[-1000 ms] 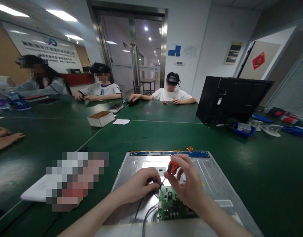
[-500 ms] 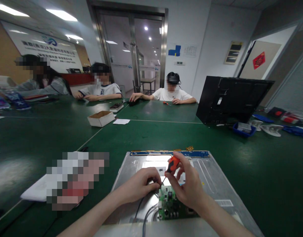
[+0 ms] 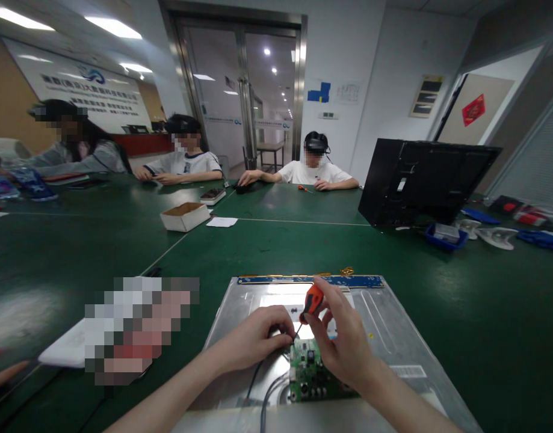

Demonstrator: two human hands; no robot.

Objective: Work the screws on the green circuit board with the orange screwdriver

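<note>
A silver metal panel (image 3: pixel 384 337) lies before me, with a blue strip board (image 3: pixel 271 280) along its far edge. On it sits a green circuit board (image 3: pixel 310 373) with dark cables (image 3: pixel 268 394) at its left. My right hand (image 3: pixel 343 337) is closed round an orange and black screwdriver (image 3: pixel 311 302), held tilted, its thin shaft pointing down at the board's upper left corner. My left hand (image 3: pixel 265 337) is pinched beside that tip; what its fingertips hold is too small to name.
Left of the panel lie white sheets (image 3: pixel 64 349), partly pixelated. Farther off are an open white box (image 3: pixel 185 218), a white paper (image 3: pixel 222 222), a black monitor (image 3: pixel 420 180) and a blue tray (image 3: pixel 445 236). Several people sit across the table. Another person's fingers (image 3: pixel 5 376) show at the left edge.
The screwdriver handle has tilted and shifted slightly left in my right hand. Another person's fingers have come in at the lower left edge. My left hand has stayed in place.
</note>
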